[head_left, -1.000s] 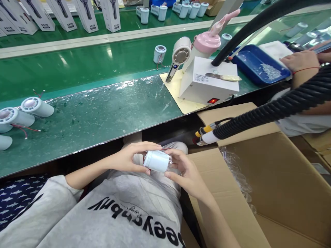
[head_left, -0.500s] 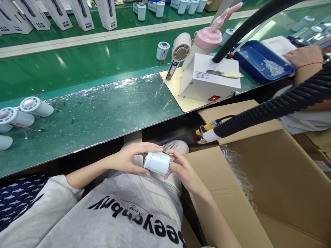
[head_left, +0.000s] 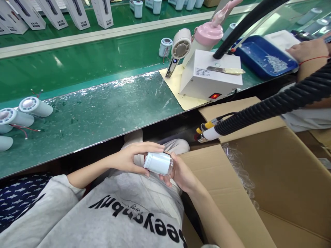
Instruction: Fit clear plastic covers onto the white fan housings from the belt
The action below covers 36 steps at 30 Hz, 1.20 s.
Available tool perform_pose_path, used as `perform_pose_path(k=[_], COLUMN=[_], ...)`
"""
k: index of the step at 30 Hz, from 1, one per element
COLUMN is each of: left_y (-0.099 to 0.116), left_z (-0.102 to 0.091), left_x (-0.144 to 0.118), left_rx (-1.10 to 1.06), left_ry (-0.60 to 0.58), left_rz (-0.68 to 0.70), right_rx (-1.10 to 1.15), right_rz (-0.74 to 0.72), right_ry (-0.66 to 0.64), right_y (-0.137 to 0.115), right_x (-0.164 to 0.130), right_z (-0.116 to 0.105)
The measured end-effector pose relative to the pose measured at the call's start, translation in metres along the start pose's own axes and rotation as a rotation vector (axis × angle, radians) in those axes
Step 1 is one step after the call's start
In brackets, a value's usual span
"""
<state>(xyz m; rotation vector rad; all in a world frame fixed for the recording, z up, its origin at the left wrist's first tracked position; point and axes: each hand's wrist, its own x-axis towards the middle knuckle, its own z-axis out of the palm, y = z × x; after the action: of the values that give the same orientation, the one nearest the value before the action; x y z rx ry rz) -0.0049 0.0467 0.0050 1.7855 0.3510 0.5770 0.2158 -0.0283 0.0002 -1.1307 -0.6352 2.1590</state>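
Observation:
A light blue cylindrical housing (head_left: 158, 163) lies sideways above my lap, with a clear plastic rim at its right end. My left hand (head_left: 130, 157) grips its left end, thumb below and fingers along the top. Around the right end curls my right hand (head_left: 179, 172), its fingers partly hidden beneath the housing. Similar light blue fan housings (head_left: 38, 107) with red and dark wires lie at the bench's left end.
An open cardboard box (head_left: 281, 179) with clear plastic pieces (head_left: 239, 168) stands at right. A black ribbed hose (head_left: 271, 103) crosses above it. On the bench are a white box-shaped device (head_left: 210, 74), handheld fan (head_left: 181, 46) and blue tray (head_left: 258, 57). Another person's hand (head_left: 307, 51) rests near the tray.
My right hand's fingers have shifted at the housing's right end, with the thumb drawn back and the clear rim more exposed. My left hand keeps its grip. The view has tilted slightly.

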Motion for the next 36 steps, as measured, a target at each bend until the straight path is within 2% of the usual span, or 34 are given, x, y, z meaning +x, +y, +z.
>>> perform_pose_path(k=[4,6,8,11,14,16,18,22,25,30,33,36], left_y=[0.001,0.005,0.010,0.014,0.014,0.014,0.015,0.018,0.020,0.013,0.003,-0.004], left_z=[0.003,0.004,0.005,0.007,0.008,0.007,0.004,0.002,0.003,0.008,0.020,0.025], left_x=[0.000,0.000,0.000,0.000,-0.002,-0.003,-0.002,-0.002,-0.003,-0.005,-0.006,-0.006], left_rx=[-0.067,-0.096,-0.096,-0.165,-0.300,-0.305,-0.240,-0.184,-0.334,-0.543,-0.608,-0.551], left_ry=[0.018,0.037,0.072,0.118,0.120,0.107,0.078,0.009,0.007,0.004,0.012,0.054], left_rz=[-0.046,-0.119,-0.178,-0.261,-0.344,-0.366,-0.319,-0.217,-0.289,-0.432,-0.529,-0.636], right_rx=[-0.029,-0.122,-0.291,-0.633,-0.972,-1.083,-1.020,-0.644,-0.590,-0.681,-0.588,-0.520], right_rz=[0.090,0.034,-0.158,-0.635,-1.045,-1.145,-1.083,-0.797,-0.703,-0.728,-0.601,-0.488], right_ry=[-0.068,-0.052,0.038,0.170,0.149,0.118,0.121,0.116,0.127,0.191,0.185,0.137], right_y=[0.004,0.007,0.010,0.011,0.007,0.005,0.004,0.008,0.010,0.010,0.018,0.025], right_x=[0.001,0.000,-0.005,-0.012,-0.016,-0.017,-0.017,-0.019,-0.021,-0.020,-0.018,-0.015], right_z=[-0.002,-0.004,-0.007,-0.012,-0.017,-0.018,-0.018,-0.018,-0.021,-0.026,-0.019,-0.015])
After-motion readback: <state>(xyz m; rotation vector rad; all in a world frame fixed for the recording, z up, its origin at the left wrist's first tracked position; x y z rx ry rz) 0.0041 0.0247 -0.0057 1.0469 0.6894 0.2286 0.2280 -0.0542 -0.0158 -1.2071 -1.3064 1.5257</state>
